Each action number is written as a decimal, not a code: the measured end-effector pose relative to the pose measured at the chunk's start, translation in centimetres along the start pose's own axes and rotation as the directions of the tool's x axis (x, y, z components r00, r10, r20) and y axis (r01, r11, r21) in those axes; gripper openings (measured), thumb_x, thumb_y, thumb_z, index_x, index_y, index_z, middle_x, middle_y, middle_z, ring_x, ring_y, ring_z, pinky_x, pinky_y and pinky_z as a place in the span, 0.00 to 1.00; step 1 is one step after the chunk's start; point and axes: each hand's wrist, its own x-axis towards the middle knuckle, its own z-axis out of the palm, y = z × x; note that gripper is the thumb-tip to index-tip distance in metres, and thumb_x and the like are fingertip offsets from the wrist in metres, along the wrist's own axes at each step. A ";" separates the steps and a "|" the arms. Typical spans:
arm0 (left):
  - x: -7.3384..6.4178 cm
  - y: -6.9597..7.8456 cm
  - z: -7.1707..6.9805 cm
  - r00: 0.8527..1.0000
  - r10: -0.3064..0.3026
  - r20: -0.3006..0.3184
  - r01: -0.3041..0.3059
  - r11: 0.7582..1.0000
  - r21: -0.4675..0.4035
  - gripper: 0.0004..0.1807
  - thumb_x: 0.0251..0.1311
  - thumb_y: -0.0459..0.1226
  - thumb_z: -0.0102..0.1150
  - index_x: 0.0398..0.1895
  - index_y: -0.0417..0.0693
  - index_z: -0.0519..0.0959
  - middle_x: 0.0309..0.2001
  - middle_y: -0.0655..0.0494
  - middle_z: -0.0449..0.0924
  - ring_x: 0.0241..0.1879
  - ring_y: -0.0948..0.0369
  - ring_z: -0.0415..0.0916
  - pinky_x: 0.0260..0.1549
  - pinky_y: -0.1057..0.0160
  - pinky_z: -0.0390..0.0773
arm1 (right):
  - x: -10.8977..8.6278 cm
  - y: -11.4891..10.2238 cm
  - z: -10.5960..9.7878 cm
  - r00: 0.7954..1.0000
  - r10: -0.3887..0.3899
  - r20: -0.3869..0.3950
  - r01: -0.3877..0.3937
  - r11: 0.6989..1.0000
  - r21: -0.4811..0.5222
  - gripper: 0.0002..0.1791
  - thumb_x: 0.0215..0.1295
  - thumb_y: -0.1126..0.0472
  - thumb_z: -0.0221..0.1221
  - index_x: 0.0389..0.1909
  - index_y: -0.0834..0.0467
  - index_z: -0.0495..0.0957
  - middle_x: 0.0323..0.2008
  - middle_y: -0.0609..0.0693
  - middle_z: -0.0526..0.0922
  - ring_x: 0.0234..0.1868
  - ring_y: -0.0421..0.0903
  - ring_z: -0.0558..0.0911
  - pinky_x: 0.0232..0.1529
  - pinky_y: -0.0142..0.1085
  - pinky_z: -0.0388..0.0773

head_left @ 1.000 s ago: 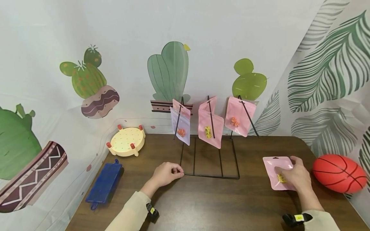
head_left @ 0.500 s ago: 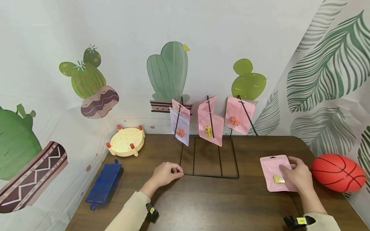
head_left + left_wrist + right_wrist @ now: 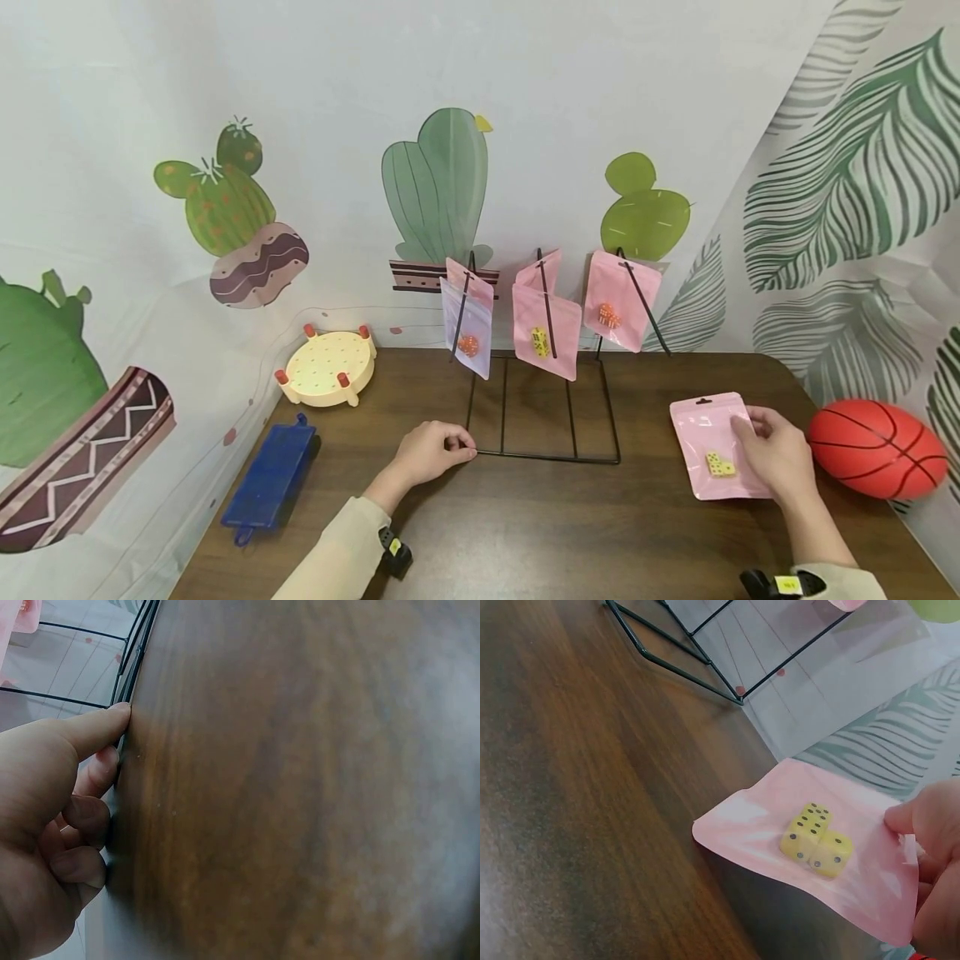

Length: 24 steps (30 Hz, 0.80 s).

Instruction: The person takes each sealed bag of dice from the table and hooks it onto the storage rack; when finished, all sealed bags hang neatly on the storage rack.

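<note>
My right hand (image 3: 776,454) pinches the right edge of a pink zip bag (image 3: 693,425) with a hang hole at its top. Yellow dice (image 3: 814,836) show through the bag's clear front, and in the right wrist view the thumb lies over its edge. My left hand (image 3: 431,454) holds the front left corner of a black wire display rack (image 3: 551,457) between thumb and forefinger, its other fingers curled. Three hooks on the rack carry bags: a lilac bag (image 3: 471,321) at left, a pink bag with yellow dice (image 3: 543,321) mid-rack, a pink bag with orange dice (image 3: 626,300) at right.
A red ball (image 3: 877,447) with black lines sits just right of my right hand. On the left of the wooden table (image 3: 540,533) lie a blue plastic tray (image 3: 270,475) and a cream round stand (image 3: 330,367) with red-tipped legs. A patterned wall cloth (image 3: 322,92) hangs behind.
The pink bag in my right hand has shifted left and its top has tilted up. My right thumb has moved off the dice to the bag's edge. My left hand keeps its place.
</note>
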 end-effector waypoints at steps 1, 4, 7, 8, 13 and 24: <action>0.0 0.0 0.0 1.000 -0.001 0.000 0.001 1.000 0.000 0.03 0.63 0.50 0.72 0.34 0.69 0.87 0.25 0.75 0.75 0.25 0.71 0.72 0.26 0.63 0.70 | -0.1 -0.1 0.0 1.000 -0.011 -0.009 0.011 1.000 0.003 0.22 0.77 0.55 0.58 0.57 0.70 0.77 0.44 0.70 0.85 0.36 0.51 0.78 0.35 0.41 0.67; 0.0 0.0 0.0 1.000 -0.002 0.000 0.002 1.000 -0.002 0.03 0.63 0.50 0.72 0.34 0.69 0.87 0.25 0.75 0.75 0.25 0.71 0.72 0.26 0.62 0.70 | -0.3 -0.4 -0.1 0.998 -0.050 -0.043 0.051 0.998 0.021 0.20 0.76 0.56 0.59 0.55 0.69 0.78 0.42 0.69 0.85 0.33 0.41 0.75 0.33 0.37 0.67; 0.0 0.0 0.0 1.000 0.000 0.001 0.000 1.000 -0.004 0.03 0.64 0.50 0.71 0.33 0.70 0.87 0.25 0.75 0.75 0.25 0.71 0.72 0.26 0.63 0.70 | -0.6 -0.6 -0.1 0.993 -0.087 -0.079 0.090 0.995 0.034 0.18 0.75 0.57 0.61 0.54 0.68 0.80 0.40 0.66 0.85 0.30 0.34 0.72 0.30 0.32 0.68; 0.0 0.0 0.0 1.000 0.000 0.001 0.000 1.000 -0.005 0.02 0.64 0.50 0.71 0.34 0.70 0.87 0.25 0.75 0.75 0.25 0.71 0.72 0.26 0.63 0.70 | -0.7 -0.7 -0.1 0.991 -0.100 -0.089 0.104 0.994 0.041 0.18 0.75 0.57 0.61 0.54 0.68 0.80 0.39 0.65 0.85 0.30 0.33 0.71 0.30 0.30 0.68; 0.0 0.0 0.0 1.000 -0.001 0.003 0.001 1.000 -0.010 0.02 0.64 0.50 0.71 0.34 0.70 0.87 0.25 0.75 0.75 0.25 0.71 0.72 0.26 0.62 0.70 | -0.8 -1.3 -0.1 0.977 -0.152 -0.146 0.167 0.982 0.092 0.16 0.73 0.59 0.64 0.54 0.65 0.81 0.36 0.56 0.85 0.29 0.30 0.72 0.30 0.24 0.69; 0.0 0.1 0.0 1.000 -0.002 0.001 0.002 1.000 0.001 0.03 0.64 0.51 0.71 0.34 0.69 0.87 0.24 0.75 0.75 0.25 0.71 0.71 0.26 0.63 0.70 | -1.5 -3.8 -0.1 0.927 -0.257 -0.273 0.327 0.910 0.255 0.13 0.65 0.72 0.68 0.49 0.67 0.82 0.34 0.23 0.79 0.32 0.24 0.78 0.35 0.17 0.73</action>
